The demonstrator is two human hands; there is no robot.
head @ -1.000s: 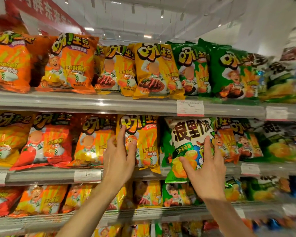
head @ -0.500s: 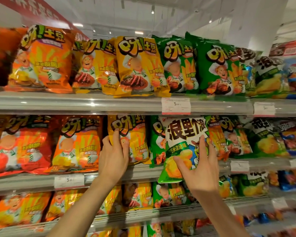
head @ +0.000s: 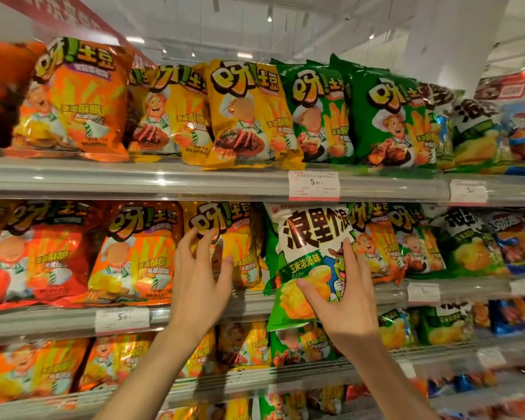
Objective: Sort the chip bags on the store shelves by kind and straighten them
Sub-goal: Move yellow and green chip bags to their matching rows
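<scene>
A white-and-green chip bag with big black characters hangs over the front of the middle shelf, out past the row. My right hand grips its lower right part, thumb across the front. My left hand has its fingers spread, resting on a yellow chip bag just left of it. Orange bags fill the row to the left, green and orange bags the row to the right.
The top shelf carries orange, yellow and green bags. A lower shelf has more orange, yellow and green bags. White price tags sit on the shelf rails. Blue and green bags stand at the far right.
Both hands stay on the same two bags. The white-and-green bag has come slightly further out over the shelf edge. The view has shifted right and closer.
</scene>
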